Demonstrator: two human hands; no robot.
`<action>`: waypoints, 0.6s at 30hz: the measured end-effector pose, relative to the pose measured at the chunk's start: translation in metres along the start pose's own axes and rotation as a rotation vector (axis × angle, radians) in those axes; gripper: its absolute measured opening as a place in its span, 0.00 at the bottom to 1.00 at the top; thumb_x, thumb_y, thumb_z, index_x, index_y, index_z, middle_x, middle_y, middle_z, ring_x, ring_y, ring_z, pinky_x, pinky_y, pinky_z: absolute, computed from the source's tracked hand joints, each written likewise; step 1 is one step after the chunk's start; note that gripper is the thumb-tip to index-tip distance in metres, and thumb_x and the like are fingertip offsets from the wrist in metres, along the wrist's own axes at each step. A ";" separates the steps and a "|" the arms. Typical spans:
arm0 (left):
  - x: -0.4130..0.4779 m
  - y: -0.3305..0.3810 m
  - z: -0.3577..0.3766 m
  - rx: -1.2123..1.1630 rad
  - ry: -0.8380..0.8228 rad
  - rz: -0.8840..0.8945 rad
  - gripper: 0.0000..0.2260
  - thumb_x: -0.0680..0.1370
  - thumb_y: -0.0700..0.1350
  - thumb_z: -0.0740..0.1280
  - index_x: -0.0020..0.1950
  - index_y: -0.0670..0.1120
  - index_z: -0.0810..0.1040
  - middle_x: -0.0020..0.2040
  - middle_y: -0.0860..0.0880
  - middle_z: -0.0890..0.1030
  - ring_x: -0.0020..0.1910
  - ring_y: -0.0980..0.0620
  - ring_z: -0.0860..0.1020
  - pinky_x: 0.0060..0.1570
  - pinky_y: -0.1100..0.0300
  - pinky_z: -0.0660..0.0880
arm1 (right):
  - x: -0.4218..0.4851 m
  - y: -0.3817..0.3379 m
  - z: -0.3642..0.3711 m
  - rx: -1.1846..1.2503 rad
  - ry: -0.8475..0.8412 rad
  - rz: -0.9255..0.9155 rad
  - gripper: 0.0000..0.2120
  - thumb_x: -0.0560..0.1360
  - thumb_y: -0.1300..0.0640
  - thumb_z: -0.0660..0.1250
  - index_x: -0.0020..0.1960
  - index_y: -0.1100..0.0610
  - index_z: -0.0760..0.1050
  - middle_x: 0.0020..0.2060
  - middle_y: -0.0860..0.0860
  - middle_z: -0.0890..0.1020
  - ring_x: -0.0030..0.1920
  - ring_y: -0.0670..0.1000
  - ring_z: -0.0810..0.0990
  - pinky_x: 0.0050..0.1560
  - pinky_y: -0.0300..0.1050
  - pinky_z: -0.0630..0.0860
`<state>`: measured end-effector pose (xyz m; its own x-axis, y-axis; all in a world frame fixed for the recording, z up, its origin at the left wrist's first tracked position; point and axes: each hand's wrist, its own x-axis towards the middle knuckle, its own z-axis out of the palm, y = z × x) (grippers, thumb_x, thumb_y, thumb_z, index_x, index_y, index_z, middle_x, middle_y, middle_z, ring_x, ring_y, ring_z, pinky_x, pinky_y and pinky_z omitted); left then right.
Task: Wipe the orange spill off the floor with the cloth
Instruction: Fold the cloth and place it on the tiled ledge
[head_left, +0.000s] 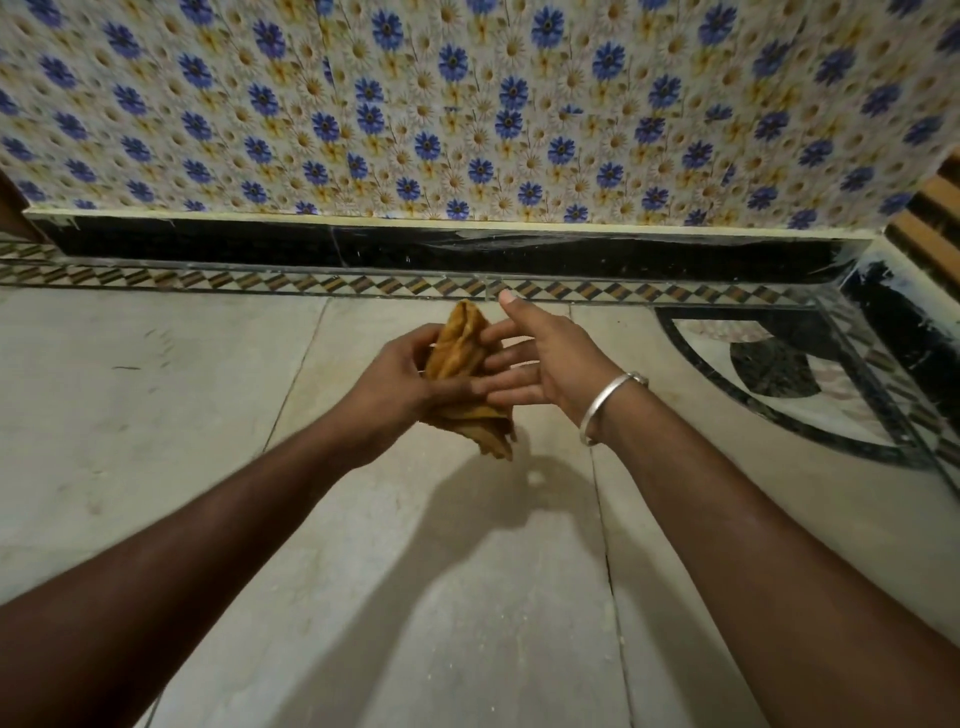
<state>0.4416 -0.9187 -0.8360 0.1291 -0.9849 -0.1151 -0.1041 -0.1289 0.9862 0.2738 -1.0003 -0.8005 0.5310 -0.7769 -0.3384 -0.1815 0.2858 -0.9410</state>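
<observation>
A crumpled orange-yellow cloth (462, 358) hangs in the air above the pale stone floor (156, 415). My left hand (395, 379) grips it from the left, fingers curled round its middle. My right hand (535, 358) is beside it on the right with straight, spread fingers, whose tips touch the cloth. A silver bangle (608, 405) sits on the right wrist. No orange spill shows on the floor in this view. The hands cast a shadow on the floor beneath.
A wall with blue-flower tiles (467, 104) stands ahead, above a black skirting (415, 249) and a patterned floor border (311, 283). A black-and-white inlay (769, 364) fills the right corner. Wooden slats (930, 223) show at far right.
</observation>
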 end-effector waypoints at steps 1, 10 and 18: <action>0.001 -0.002 -0.004 -0.046 0.035 -0.032 0.19 0.77 0.39 0.75 0.66 0.51 0.78 0.55 0.48 0.86 0.55 0.45 0.86 0.51 0.51 0.85 | 0.001 0.002 -0.003 -0.008 0.007 -0.031 0.20 0.82 0.42 0.63 0.59 0.57 0.80 0.48 0.58 0.87 0.44 0.57 0.88 0.39 0.45 0.84; 0.005 0.019 -0.021 -0.432 -0.040 -0.025 0.19 0.79 0.36 0.66 0.70 0.47 0.79 0.57 0.46 0.82 0.52 0.46 0.84 0.47 0.53 0.82 | 0.005 0.062 -0.002 0.598 -0.254 0.190 0.42 0.71 0.23 0.60 0.72 0.52 0.73 0.67 0.59 0.79 0.68 0.63 0.77 0.71 0.67 0.68; 0.010 0.004 -0.028 -0.229 0.137 -0.086 0.13 0.82 0.45 0.68 0.66 0.46 0.79 0.60 0.47 0.84 0.60 0.42 0.82 0.51 0.47 0.84 | 0.006 0.048 0.006 0.472 -0.018 -0.019 0.19 0.77 0.49 0.70 0.65 0.54 0.76 0.59 0.56 0.85 0.60 0.58 0.84 0.60 0.57 0.81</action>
<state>0.4701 -0.9255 -0.8295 0.2621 -0.9446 -0.1976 0.1368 -0.1663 0.9765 0.2731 -0.9884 -0.8476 0.5453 -0.7760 -0.3171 0.2224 0.4986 -0.8378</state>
